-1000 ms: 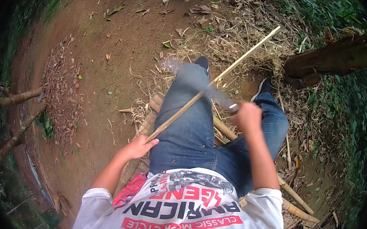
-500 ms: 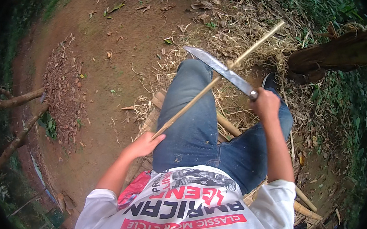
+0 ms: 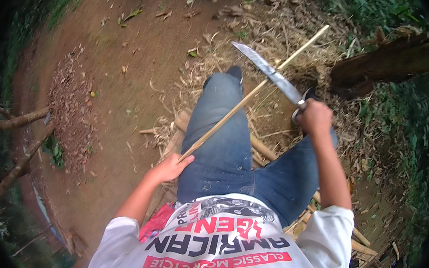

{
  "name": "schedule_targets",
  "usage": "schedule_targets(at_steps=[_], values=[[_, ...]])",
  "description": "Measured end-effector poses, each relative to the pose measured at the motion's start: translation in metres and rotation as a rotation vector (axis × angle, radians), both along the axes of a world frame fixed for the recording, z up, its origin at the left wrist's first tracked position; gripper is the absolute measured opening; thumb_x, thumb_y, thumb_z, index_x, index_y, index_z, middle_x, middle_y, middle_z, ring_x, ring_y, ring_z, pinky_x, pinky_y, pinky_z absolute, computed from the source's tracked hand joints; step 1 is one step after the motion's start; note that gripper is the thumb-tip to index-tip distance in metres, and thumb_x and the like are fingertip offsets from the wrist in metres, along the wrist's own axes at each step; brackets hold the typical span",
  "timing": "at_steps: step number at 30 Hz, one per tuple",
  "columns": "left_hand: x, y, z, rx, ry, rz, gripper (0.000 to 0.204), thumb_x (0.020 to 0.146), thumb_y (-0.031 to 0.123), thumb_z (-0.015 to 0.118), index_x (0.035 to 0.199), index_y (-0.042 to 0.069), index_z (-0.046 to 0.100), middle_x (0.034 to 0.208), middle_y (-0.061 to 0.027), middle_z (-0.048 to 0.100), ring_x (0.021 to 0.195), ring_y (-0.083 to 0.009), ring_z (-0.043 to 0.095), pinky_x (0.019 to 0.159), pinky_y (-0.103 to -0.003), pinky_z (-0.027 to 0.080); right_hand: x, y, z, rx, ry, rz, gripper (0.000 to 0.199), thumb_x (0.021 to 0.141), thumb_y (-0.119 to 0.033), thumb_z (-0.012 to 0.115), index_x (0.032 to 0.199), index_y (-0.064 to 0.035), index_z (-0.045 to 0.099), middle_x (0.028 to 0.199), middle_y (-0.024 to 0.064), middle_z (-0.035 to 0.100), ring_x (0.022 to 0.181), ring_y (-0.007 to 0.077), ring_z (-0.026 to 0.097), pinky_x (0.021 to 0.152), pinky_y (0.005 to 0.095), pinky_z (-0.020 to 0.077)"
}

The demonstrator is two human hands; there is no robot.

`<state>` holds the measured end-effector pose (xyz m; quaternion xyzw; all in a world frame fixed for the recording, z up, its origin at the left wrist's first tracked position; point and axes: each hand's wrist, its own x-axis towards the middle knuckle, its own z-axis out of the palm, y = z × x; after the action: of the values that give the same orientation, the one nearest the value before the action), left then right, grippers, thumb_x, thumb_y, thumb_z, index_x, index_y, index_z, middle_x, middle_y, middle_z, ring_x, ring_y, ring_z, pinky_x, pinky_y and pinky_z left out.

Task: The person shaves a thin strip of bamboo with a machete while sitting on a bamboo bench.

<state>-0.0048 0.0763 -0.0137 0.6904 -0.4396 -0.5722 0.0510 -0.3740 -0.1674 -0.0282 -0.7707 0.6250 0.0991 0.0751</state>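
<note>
Overhead, the right hand (image 3: 315, 117) grips a raised machete (image 3: 268, 73), while the left hand (image 3: 170, 167) grips the bamboo stick (image 3: 252, 94).

A pale yellow bamboo stick (image 3: 252, 93), a grey steel blade (image 3: 268, 73), blue jeans (image 3: 224, 135), reddish-brown earth (image 3: 130, 48).

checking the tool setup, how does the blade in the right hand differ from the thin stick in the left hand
The blade is grey metal, broad, flat and curved to a point; the bamboo stick is pale yellow, thin and straight. The blade is shorter; the stick runs much longer, from the left hand out past the blade. The blade is gripped by its handle in the right hand; the stick by its near end. Both are raised over the person's knees and cross.
</note>
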Motion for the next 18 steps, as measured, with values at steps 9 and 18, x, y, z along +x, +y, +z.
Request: schedule_targets(at_steps=[9,18], values=[[0.014,0.021,-0.014,-0.002,-0.016,-0.034,0.055,0.1,0.044,0.052,0.087,-0.008,0.063,0.065,-0.009,0.057,0.068,-0.013,0.051,0.066,-0.037,0.047,0.058,0.034,-0.008,0.242,0.017,0.198,0.016,0.082,-0.022,0.057,0.085,-0.0138,0.071,0.088,0.0092,0.073,0.08,0.0259,0.071,0.068,0.0401,0.0557],[0.002,0.004,-0.021,-0.042,-0.029,-0.047,0.059,0.098,0.047,0.054,0.081,-0.01,0.061,0.059,-0.012,0.054,0.062,-0.0171,0.051,0.063,-0.039,0.047,0.053,0.037,0.01,0.065,-0.224,0.08,0.017,0.077,-0.021,0.063,0.081,-0.0056,0.069,0.078,0.0163,0.071,0.072,0.0315,0.071,0.067,0.0452,0.0563]])
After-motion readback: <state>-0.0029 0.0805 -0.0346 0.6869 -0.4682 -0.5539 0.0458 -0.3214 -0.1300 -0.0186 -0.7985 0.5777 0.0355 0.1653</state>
